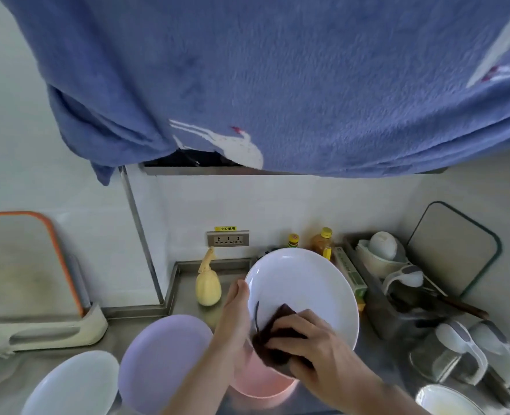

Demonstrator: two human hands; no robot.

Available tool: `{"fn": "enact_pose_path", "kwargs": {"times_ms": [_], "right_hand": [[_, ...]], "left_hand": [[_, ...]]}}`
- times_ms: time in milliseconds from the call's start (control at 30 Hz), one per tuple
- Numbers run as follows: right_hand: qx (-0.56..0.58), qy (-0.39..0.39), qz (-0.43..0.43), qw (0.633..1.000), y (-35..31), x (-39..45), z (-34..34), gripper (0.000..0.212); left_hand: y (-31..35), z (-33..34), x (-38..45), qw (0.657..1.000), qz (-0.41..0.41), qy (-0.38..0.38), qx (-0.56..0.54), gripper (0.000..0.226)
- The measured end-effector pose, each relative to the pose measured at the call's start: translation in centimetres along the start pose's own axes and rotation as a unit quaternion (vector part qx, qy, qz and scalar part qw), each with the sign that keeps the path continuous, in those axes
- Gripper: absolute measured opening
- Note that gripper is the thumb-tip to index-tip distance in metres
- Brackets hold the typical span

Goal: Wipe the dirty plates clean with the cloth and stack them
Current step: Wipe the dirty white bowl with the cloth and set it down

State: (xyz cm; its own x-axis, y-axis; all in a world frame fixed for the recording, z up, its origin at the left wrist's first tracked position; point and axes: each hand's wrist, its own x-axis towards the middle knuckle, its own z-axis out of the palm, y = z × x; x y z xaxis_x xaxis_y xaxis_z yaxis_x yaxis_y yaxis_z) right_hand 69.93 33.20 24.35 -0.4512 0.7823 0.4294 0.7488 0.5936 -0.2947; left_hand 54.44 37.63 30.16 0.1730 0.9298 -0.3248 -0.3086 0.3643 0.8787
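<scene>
Left hand [232, 319] grips the glossy round white plate [304, 289]; right hand [313, 351] presses a crumpled dark cloth [273, 330] into it.

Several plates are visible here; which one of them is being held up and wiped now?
The large white plate, tilted up: the left hand grips its rim and the right hand presses the dark cloth on it. The purple plate lies untouched.

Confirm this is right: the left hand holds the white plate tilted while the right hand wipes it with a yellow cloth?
Not quite. In the head view the cloth is dark brown, not yellow. The left hand does hold the white plate tilted while the right hand wipes it.
</scene>
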Motion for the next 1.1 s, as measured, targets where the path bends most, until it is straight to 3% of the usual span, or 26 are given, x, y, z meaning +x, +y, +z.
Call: {"fn": "enact_pose_path", "kwargs": {"times_ms": [200,400,600,700,933,1100], "right_hand": [[-0.121,-0.076,-0.020,0.989,2.7,-1.4,-5.1,0.024],[-0.116,0.014,-0.023,0.993,1.5,0.5,-6.1,0.035],[-0.192,0.044,-0.106,0.975,2.2,4.3,-3.9,0.042],[-0.255,0.063,-0.072,0.962,3.8,6.0,-5.9,0.052],[-0.355,0.111,0.105,0.922,5.5,4.4,-6.4,0.059],[-0.238,0.098,0.169,0.952,2.2,0.0,-3.1,0.070]], "left_hand": [[1.2,-0.2,0.7,0.999,0.037,0.000,0.026,0.077],[0.8,0.1,2.0,1.000,0.005,0.010,0.027,0.034],[0.5,2.1,1.9,1.000,0.010,-0.019,0.013,0.042],[0.7,2.6,1.5,0.999,0.036,-0.021,0.002,0.033],[0.7,2.6,1.9,0.993,0.098,0.051,0.036,0.046],[0.5,2.8,2.3,0.985,0.147,0.066,0.061,0.031]]}}
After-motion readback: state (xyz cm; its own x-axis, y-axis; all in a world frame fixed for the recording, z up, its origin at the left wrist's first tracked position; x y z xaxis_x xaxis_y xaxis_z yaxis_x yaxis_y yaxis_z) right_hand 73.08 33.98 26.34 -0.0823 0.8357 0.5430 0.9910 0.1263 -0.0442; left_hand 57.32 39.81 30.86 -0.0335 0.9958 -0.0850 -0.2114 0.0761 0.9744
